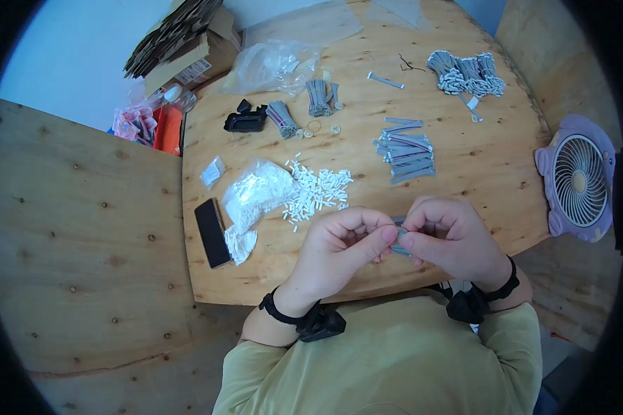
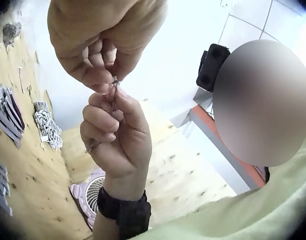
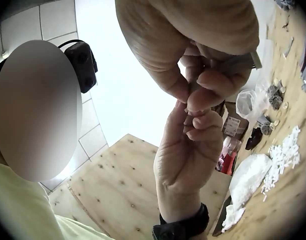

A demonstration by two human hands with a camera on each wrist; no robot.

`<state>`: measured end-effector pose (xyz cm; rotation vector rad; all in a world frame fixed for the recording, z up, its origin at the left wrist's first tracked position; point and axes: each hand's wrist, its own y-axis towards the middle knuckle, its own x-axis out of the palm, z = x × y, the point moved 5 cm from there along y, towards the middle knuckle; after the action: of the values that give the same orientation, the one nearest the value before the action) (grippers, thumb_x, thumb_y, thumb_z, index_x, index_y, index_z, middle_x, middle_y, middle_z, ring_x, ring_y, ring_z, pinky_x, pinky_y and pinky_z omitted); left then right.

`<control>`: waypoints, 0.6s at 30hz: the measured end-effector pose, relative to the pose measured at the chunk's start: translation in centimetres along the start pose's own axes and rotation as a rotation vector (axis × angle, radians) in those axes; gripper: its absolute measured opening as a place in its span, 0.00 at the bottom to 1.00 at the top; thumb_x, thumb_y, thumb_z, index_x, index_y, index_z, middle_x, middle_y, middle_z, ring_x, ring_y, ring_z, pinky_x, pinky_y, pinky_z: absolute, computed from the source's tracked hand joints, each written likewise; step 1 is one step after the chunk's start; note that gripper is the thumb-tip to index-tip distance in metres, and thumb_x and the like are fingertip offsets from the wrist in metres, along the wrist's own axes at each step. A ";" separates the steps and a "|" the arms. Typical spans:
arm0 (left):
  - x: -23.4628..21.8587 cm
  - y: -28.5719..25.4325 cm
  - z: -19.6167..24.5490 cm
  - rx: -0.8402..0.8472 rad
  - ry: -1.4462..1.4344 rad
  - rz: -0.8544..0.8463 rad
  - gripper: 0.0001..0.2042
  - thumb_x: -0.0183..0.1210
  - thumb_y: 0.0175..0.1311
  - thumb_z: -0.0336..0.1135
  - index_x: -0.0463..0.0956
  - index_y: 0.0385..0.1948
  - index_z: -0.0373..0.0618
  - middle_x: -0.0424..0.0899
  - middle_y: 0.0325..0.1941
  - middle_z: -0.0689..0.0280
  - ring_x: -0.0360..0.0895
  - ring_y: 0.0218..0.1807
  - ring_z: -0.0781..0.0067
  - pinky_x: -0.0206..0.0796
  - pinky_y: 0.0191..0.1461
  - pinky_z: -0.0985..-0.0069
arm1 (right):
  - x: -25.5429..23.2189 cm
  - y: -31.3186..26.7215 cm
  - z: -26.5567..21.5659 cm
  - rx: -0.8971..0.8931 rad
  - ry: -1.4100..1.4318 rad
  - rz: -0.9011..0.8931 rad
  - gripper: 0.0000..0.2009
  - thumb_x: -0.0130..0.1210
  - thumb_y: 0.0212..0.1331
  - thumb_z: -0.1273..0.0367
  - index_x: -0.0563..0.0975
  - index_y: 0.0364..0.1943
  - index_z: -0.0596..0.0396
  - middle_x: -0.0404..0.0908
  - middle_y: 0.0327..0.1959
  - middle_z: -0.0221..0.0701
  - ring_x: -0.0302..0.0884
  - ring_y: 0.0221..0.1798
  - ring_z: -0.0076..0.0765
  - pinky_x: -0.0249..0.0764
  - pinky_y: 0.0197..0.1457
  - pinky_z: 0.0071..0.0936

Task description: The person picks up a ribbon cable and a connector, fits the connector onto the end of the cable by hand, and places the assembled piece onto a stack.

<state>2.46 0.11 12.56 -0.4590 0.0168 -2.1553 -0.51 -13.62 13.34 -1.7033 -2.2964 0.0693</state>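
Note:
Above the table's front edge, my left hand (image 1: 342,242) and right hand (image 1: 453,235) meet fingertip to fingertip. The right thumb and fingers hold a short grey ribbon cable (image 3: 238,64), whose pale end sticks out beside the hand in the right wrist view. A tiny white connector (image 2: 115,81) shows where the fingertips meet in the left wrist view, pinched by the left thumb and finger. The fingers hide most of both pieces. Under the hands lie more grey cables (image 1: 400,250). Left of them spreads a pile of small white connectors (image 1: 318,192).
Loose grey cables (image 1: 405,151) lie beyond the hands, with bundled cables (image 1: 467,72) behind. A bag of white pieces (image 1: 256,192) and a phone (image 1: 212,233) sit at left. A purple fan (image 1: 578,180) stands right; a cardboard box (image 1: 190,62) fills the back left corner.

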 end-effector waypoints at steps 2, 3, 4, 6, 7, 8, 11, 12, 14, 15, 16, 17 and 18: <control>0.0 0.0 -0.2 0.008 0.000 0.022 0.05 0.54 0.56 0.27 0.73 0.32 0.38 0.77 0.27 0.66 0.74 0.28 0.82 0.65 0.30 0.86 | 0.0 0.0 -0.1 0.006 -0.003 0.004 0.04 0.51 0.53 0.73 0.71 0.27 0.58 0.71 0.23 0.23 0.68 0.24 0.12 0.68 0.25 0.13; 0.1 0.1 -0.3 0.012 0.000 0.032 0.05 0.53 0.56 0.27 0.73 0.32 0.38 0.77 0.27 0.66 0.74 0.28 0.82 0.65 0.30 0.86 | -0.1 -0.1 0.0 0.015 0.011 0.008 0.04 0.51 0.53 0.73 0.71 0.27 0.59 0.72 0.23 0.23 0.68 0.25 0.12 0.68 0.25 0.13; 0.1 0.1 -0.3 0.014 0.005 0.033 0.05 0.53 0.56 0.27 0.73 0.32 0.38 0.77 0.27 0.66 0.74 0.28 0.82 0.65 0.30 0.86 | -0.1 -0.1 0.0 0.023 0.025 0.011 0.03 0.51 0.53 0.73 0.71 0.27 0.59 0.72 0.23 0.23 0.68 0.25 0.13 0.68 0.26 0.13; 0.1 0.2 -0.4 0.019 0.014 0.037 0.05 0.53 0.56 0.27 0.73 0.32 0.38 0.77 0.27 0.66 0.74 0.28 0.81 0.65 0.30 0.86 | -0.2 -0.1 0.1 0.022 0.057 0.012 0.03 0.51 0.53 0.74 0.71 0.29 0.59 0.73 0.24 0.24 0.68 0.26 0.13 0.68 0.27 0.13; 0.1 0.2 -0.6 0.025 0.006 0.035 0.05 0.53 0.56 0.29 0.73 0.33 0.39 0.77 0.27 0.68 0.73 0.28 0.83 0.64 0.30 0.87 | -0.2 -0.1 0.2 0.010 0.075 0.009 0.03 0.51 0.53 0.74 0.71 0.29 0.59 0.73 0.25 0.24 0.69 0.26 0.13 0.68 0.27 0.13; 0.0 0.3 -0.7 0.030 -0.002 0.034 0.06 0.53 0.57 0.31 0.73 0.33 0.40 0.77 0.27 0.69 0.72 0.28 0.86 0.63 0.29 0.88 | -0.2 -0.1 0.2 -0.001 0.092 0.006 0.03 0.51 0.53 0.74 0.71 0.30 0.60 0.73 0.25 0.25 0.69 0.27 0.13 0.68 0.28 0.13; -0.1 0.5 -1.0 0.037 -0.030 0.039 0.07 0.53 0.57 0.32 0.73 0.33 0.41 0.77 0.27 0.70 0.71 0.28 0.87 0.62 0.29 0.89 | -0.3 -0.1 0.1 -0.056 0.124 0.033 0.04 0.51 0.53 0.75 0.71 0.31 0.61 0.74 0.27 0.26 0.70 0.28 0.14 0.68 0.29 0.13; -0.1 0.6 -1.1 0.038 -0.039 0.042 0.07 0.53 0.57 0.32 0.73 0.34 0.41 0.77 0.27 0.70 0.71 0.28 0.87 0.62 0.29 0.89 | -0.4 0.0 0.2 -0.059 0.133 0.034 0.04 0.51 0.53 0.74 0.71 0.31 0.61 0.74 0.27 0.26 0.70 0.28 0.14 0.68 0.29 0.13; 0.0 0.8 -1.2 0.052 -0.051 0.022 0.07 0.53 0.57 0.32 0.73 0.33 0.40 0.77 0.27 0.70 0.72 0.29 0.86 0.63 0.29 0.89 | -0.6 0.1 0.6 -0.065 0.151 0.038 0.04 0.52 0.53 0.74 0.71 0.31 0.61 0.75 0.26 0.26 0.70 0.28 0.14 0.68 0.29 0.13; 0.1 0.9 -1.2 0.058 -0.057 0.012 0.06 0.53 0.57 0.32 0.73 0.33 0.40 0.77 0.27 0.70 0.72 0.29 0.86 0.63 0.30 0.88 | -0.7 0.1 0.6 -0.059 0.148 0.043 0.04 0.52 0.53 0.74 0.72 0.31 0.60 0.75 0.26 0.26 0.69 0.27 0.13 0.67 0.28 0.12; 0.2 1.0 -1.2 0.058 -0.057 0.009 0.06 0.53 0.57 0.31 0.72 0.33 0.39 0.77 0.27 0.69 0.72 0.29 0.86 0.63 0.30 0.88 | -0.7 0.1 0.6 -0.054 0.145 0.049 0.04 0.52 0.53 0.73 0.72 0.30 0.60 0.75 0.25 0.26 0.69 0.26 0.13 0.67 0.27 0.12; 0.3 1.0 -1.2 0.058 -0.057 0.006 0.06 0.53 0.57 0.31 0.72 0.33 0.39 0.76 0.27 0.69 0.72 0.29 0.85 0.64 0.31 0.88 | -0.8 0.1 0.7 -0.049 0.142 0.055 0.04 0.52 0.53 0.73 0.72 0.30 0.60 0.75 0.25 0.25 0.69 0.26 0.12 0.66 0.26 0.12; 0.4 1.1 -1.2 0.059 -0.056 0.002 0.06 0.53 0.57 0.31 0.72 0.33 0.39 0.76 0.27 0.69 0.72 0.29 0.85 0.64 0.31 0.88 | -0.9 0.1 0.7 -0.049 0.140 0.059 0.04 0.52 0.53 0.73 0.72 0.29 0.59 0.75 0.24 0.25 0.68 0.25 0.12 0.65 0.25 0.11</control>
<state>2.75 -1.01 11.36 -0.4842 -0.0775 -2.1340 -0.35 -14.32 12.44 -1.7415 -2.1632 -0.0925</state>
